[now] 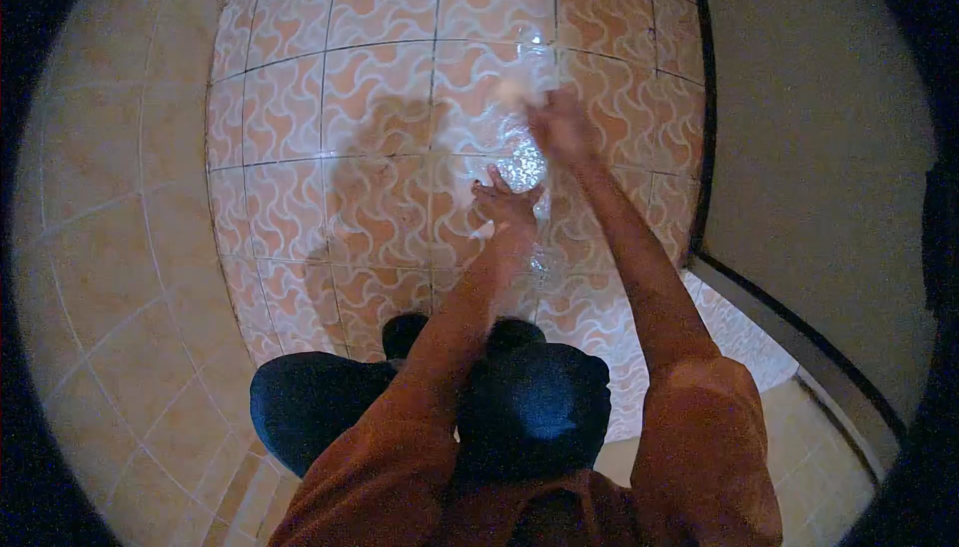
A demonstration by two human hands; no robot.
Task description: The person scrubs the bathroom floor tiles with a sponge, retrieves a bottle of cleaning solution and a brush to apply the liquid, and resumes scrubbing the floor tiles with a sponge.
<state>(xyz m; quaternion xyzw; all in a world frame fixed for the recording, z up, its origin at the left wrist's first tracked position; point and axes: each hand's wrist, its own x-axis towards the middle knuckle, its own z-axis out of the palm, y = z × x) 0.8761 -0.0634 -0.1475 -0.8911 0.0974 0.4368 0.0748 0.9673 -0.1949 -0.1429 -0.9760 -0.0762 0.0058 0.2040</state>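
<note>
Below the centre of the patterned tile floor, my left hand (507,202) is held low with its fingers spread, at the near edge of a shiny, glittering patch (521,165) that looks wet or glassy. My right hand (564,127) is farther forward and to the right, smeared by motion. A pale blurred thing (514,94) shows beside its fingers; what it is, and whether the hand grips it, I cannot make out. More bright glints lie on the tiles beyond and nearer than my hands.
Orange and white wavy tiles (380,7) cover the floor. Plain beige tiles (110,197) rise at the left. A grey-brown panel with a dark edge (799,97) stands at the right. My dark-clothed knees (534,397) are just below my hands, and my shadow falls to the left.
</note>
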